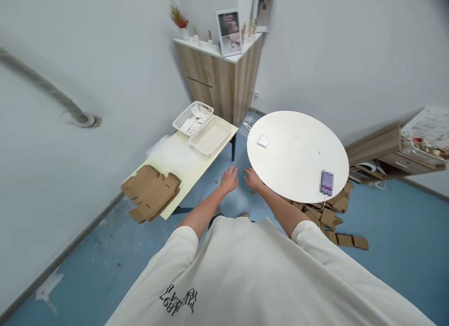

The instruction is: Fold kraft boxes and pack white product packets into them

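My left hand (229,179) hangs in the gap between two tables, fingers loosely spread and holding nothing. Close beside it, my right hand (252,180) is also empty with its fingers apart, near the left edge of a round white table (294,162). On that table lie a small white square item (263,141) and a purple pixelated object (326,183) with a cable. To the left, a pale yellow table (196,176) bears flat brown cardboard box blanks (152,192), clear plastic sheets (171,150) and two white baskets.
One basket (192,118) holds white cards or packets; the nearer basket (210,135) shows its bare bottom. A wooden cabinet (213,83) with framed pictures fills the corner. More cardboard (329,218) lies under the round table. A low shelf (396,150) stands at right.
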